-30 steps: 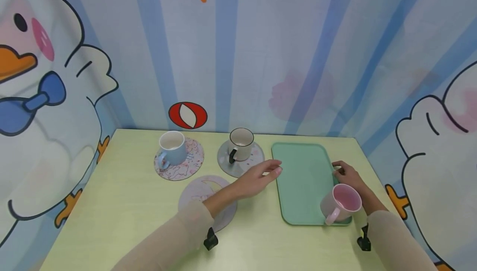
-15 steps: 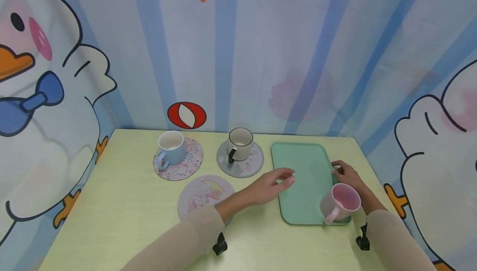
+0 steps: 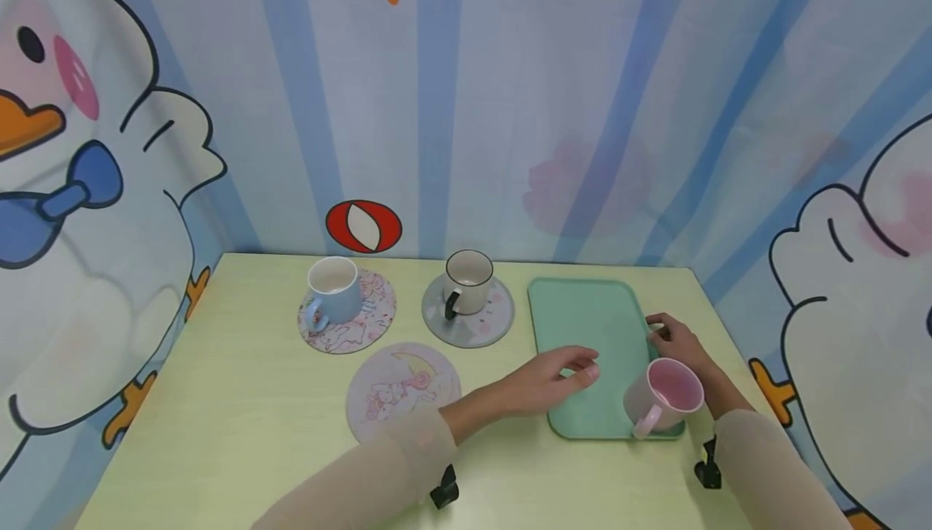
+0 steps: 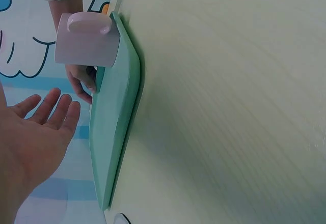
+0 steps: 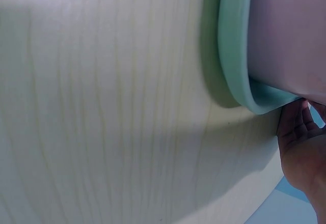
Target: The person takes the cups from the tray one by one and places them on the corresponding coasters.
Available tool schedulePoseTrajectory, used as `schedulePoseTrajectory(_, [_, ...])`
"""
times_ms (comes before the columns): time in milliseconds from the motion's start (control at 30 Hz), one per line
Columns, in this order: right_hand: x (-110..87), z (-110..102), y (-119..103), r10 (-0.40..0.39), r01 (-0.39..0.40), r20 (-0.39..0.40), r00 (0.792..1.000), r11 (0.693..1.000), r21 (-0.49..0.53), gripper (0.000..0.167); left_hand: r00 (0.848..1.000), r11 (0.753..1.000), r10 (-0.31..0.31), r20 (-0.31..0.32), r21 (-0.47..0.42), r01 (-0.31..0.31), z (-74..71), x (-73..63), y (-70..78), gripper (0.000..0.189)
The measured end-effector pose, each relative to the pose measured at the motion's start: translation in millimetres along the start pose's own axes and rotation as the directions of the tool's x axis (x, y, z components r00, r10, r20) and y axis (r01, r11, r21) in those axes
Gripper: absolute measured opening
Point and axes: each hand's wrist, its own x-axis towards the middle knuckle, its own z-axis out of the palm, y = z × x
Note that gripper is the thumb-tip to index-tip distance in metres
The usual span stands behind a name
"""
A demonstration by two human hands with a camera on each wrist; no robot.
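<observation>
My left hand (image 3: 548, 384) hovers over the lower left part of a green tray (image 3: 582, 315), apart from the pink mug. In the left wrist view its fingers are spread and hold nothing. At the tray's right edge, my right hand (image 3: 682, 345) grips the rim; the fingertips are partly hidden. The pink mug (image 3: 642, 400) stands upright in the tray's front right corner, its handle toward the front left. In the right wrist view, the right hand (image 5: 300, 152) is at the tray rim (image 5: 234, 46) behind the mug.
A blue mug (image 3: 338, 303) stands on a patterned round mat (image 3: 374, 307) at the back left. A white mug (image 3: 472, 291) with black handle is on a grey round mat (image 3: 488, 332). A pink round mat (image 3: 386, 388) lies in front, partly behind the left sleeve. The cartoon backdrop surrounds the table.
My left hand has moved right and toward the front, from beside the tray's left edge to over the tray. The right hand, tray and mugs have stayed in place.
</observation>
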Motion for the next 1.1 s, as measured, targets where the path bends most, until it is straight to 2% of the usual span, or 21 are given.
schedulePoseTrajectory(500, [4.2, 3, 6, -0.006, 0.005, -0.028, 1.000, 1.000, -0.011, 0.037, 0.999, 0.999, 0.012, 0.044, 0.042, -0.014, 18.5, 10.1, 1.6, 0.054])
schedulePoseTrajectory(800, [4.6, 4, 7, -0.019, 0.018, -0.035, 0.999, 1.000, -0.007, 0.036, 0.999, 0.999, 0.001, 0.052, 0.049, -0.004, 32.1, 12.6, 2.0, 0.054])
schedulePoseTrajectory(1100, [3.9, 4, 7, -0.015, 0.016, -0.038, 0.999, 1.000, 0.002, 0.036, 0.999, 0.999, -0.009, 0.046, 0.046, 0.007, 37.0, 17.7, 0.9, 0.053])
